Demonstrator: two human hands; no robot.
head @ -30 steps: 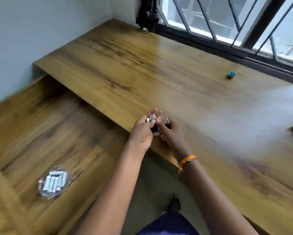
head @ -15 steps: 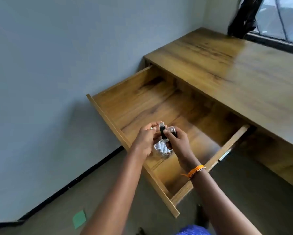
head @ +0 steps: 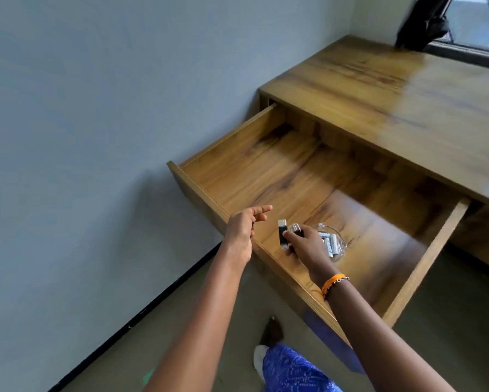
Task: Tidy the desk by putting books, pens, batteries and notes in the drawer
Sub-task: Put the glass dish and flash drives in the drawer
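My right hand (head: 305,246) is over the open drawer (head: 280,176), its fingers (head: 290,236) curled round a small clutch of batteries (head: 283,232). 1 dark battery with a silver cap stands upright at my fingertips; at least 1 more silver end shows just behind it, against my knuckles. The exact count in my grip cannot be told.

Just beyond my right fingers, on the drawer floor, sits a clear glass dish (head: 332,236) with several silver batteries lying in it; my hand covers its near side.

My left hand (head: 244,223) is above the drawer's front edge, apart from the batteries. It holds nothing. Its index finger and thumb point forward over the drawer, and the other fingers are loosely bent.

An orange band (head: 332,281) is on my right wrist.

The table (head: 407,89) lies well beyond both hands, with the drawer pulled out from under it. A dark object (head: 420,22) stands at its far corner by the window.
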